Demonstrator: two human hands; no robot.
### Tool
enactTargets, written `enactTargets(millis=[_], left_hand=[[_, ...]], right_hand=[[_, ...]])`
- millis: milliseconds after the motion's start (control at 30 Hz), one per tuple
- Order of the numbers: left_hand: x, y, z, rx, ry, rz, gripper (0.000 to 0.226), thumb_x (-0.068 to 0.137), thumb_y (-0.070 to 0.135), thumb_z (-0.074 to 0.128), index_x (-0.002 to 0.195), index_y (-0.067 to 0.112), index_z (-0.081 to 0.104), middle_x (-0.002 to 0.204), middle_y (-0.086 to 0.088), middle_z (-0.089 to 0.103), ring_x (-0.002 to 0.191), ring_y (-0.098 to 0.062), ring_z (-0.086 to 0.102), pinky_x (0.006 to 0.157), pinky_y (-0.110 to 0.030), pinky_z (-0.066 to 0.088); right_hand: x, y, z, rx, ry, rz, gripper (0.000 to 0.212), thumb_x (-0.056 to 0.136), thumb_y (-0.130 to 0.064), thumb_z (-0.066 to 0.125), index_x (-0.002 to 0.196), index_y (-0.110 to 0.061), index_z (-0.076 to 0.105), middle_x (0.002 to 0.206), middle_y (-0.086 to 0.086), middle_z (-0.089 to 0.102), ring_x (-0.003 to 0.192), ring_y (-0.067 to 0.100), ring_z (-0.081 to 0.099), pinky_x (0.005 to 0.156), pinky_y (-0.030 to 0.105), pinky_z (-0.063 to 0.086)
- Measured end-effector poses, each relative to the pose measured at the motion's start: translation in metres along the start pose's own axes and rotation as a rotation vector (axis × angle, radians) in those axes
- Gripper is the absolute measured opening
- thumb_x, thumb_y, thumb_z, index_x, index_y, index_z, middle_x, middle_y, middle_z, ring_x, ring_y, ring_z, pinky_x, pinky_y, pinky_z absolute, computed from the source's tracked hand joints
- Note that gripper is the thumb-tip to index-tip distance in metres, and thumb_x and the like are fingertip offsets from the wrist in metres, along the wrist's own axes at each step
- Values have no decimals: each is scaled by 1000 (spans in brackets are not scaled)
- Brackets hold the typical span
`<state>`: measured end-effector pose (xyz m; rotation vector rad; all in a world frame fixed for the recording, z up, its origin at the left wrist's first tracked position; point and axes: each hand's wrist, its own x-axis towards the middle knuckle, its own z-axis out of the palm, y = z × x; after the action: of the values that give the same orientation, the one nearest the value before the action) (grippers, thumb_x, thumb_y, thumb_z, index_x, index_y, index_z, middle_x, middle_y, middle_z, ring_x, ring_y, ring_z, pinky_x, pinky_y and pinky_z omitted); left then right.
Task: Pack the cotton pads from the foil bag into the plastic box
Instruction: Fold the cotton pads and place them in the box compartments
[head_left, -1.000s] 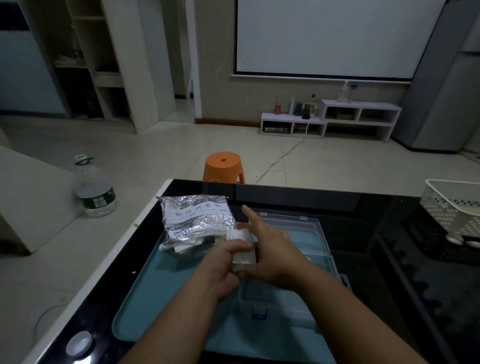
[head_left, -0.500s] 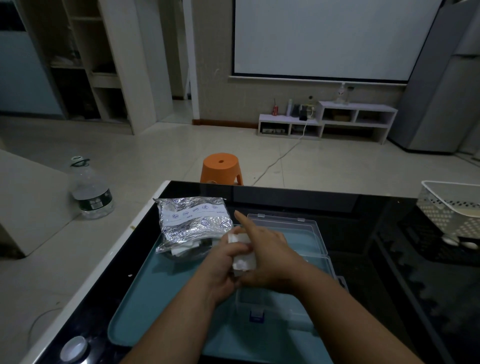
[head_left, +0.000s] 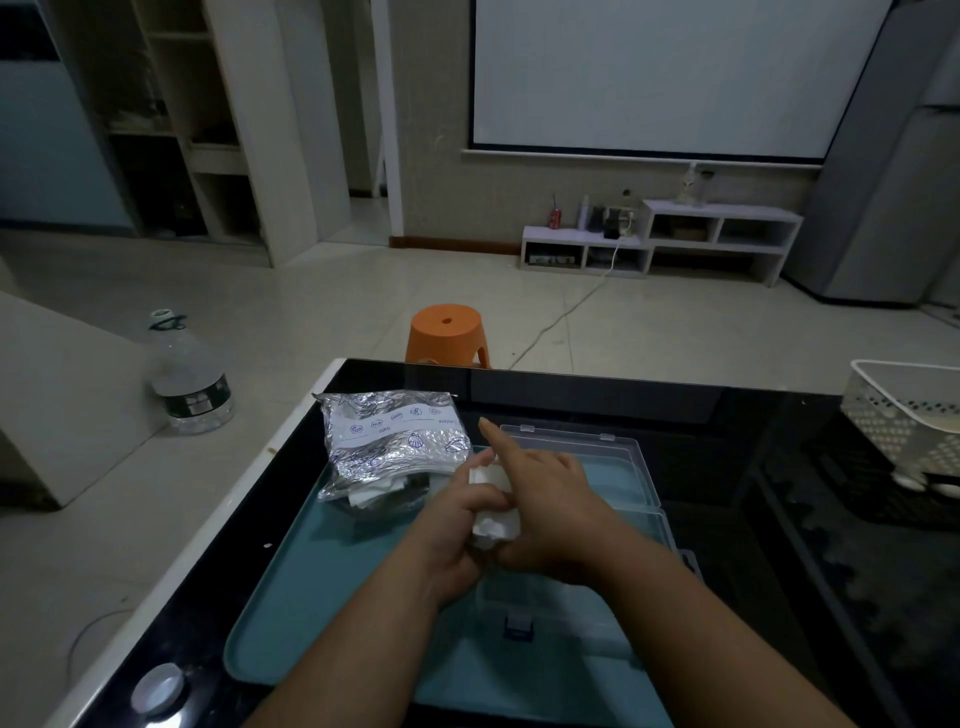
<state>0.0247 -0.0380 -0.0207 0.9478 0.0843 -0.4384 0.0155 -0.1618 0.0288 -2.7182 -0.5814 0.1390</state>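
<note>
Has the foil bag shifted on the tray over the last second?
No. The foil bag still lies on the far left corner of the teal tray, just left of the open lid of the plastic box; only the camera shifted slightly.

Crinkled shiny foil bag (head_left: 390, 447); clear smooth plastic box (head_left: 597, 519); soft white cotton pads (head_left: 493, 514); glossy black table (head_left: 675, 405).

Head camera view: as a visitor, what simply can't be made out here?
Count of white cotton pads: head view, left hand and right hand cover the stack.
Floor of the clear plastic box: head view, hands and forearms hide it.
Print on the crinkled silver foil bag: head view, too small and dim.
White perforated basket: head view, cut by the right edge.
</note>
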Motion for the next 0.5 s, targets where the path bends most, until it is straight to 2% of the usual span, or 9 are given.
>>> enactTargets(millis=[133,233,367,500], left_hand=[[0,1,-1,44,-1,3,58,79,-8,47,132,15,53,100,-16,68,80,-28,67,58,-32,53],[-2,2,1,71,-5,44,61,76,-11,49,131,14,52,104,-19,67,86,-31,67,63,-35,54],[0,1,-1,95,-25,76,80,63,-7,59,135,26,50,115,-20,65,95,-32,65,65,-36,53],[3,1,-4,79,-39,83,75,68,-10,56,135,23,50,116,-22,63,96,-33,65,66,-36,54]], right_hand=[[0,1,-1,-10,0,-9,121,73,-41,78,151,-41,-15,151,-2,36,141,20,26,116,37,9],[0,-1,-1,-1,0,-32,122,72,-42,79,151,-41,-14,153,-4,33,141,18,25,116,37,10],[2,-1,1,12,30,-24,121,73,-38,78,151,-40,-14,150,-3,37,139,18,29,115,36,11],[3,1,2,28,15,-8,122,72,-40,79,150,-42,-15,150,-3,37,140,19,28,116,37,11]])
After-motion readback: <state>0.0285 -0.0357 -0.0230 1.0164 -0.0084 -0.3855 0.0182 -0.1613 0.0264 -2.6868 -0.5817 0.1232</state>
